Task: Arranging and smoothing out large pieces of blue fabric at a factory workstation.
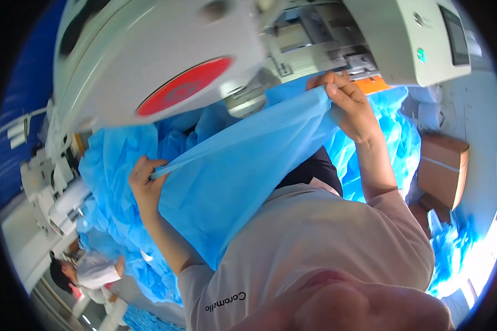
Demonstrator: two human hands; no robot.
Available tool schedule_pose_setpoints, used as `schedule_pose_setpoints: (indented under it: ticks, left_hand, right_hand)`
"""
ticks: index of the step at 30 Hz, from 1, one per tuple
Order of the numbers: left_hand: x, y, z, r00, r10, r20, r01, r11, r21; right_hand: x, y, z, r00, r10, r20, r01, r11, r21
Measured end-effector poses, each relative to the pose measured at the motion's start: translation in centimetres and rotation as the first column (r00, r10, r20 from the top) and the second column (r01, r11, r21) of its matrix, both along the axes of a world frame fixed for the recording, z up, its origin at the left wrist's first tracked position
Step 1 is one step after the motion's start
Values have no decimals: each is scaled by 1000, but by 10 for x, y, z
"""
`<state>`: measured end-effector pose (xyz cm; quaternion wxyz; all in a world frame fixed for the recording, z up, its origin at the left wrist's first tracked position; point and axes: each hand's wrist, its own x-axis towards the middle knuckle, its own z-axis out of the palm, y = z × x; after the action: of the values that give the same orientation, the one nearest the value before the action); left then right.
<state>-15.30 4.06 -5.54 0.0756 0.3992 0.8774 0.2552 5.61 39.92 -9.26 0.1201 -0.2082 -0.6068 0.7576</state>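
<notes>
Head view: light-blue fabric (221,190), thin, lightly creased, stretched slantwise, tapering downward.

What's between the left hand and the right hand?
The blue fabric sheet: head view shows it spread between the left hand and the right hand, one edge nearly straight, each hand pinching it.

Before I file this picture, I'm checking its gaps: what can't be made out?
All in the head view:
Blue cloth between the hands: its far side, hidden by the side facing the camera.
Dark trousers: mostly hidden by the cloth and the shirt.
White machine: cut off by the upper edge, and blurred.
Co-worker: too small to tell what their fingers do.
</notes>
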Motion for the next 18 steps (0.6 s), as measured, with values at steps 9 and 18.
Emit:
schedule_pose_setpoints:
  ticks: [9,18]
  left_hand:
    - [19,99,-27,994,8,-106,8,989,149]
    - [16,94,-64,884,42,-466,74,971,228]
  right_hand:
    - [22,42,-18,866,-476,-153,95,-143,985]
    - [-11,54,-9,851,-464,-247,97,-323,941]
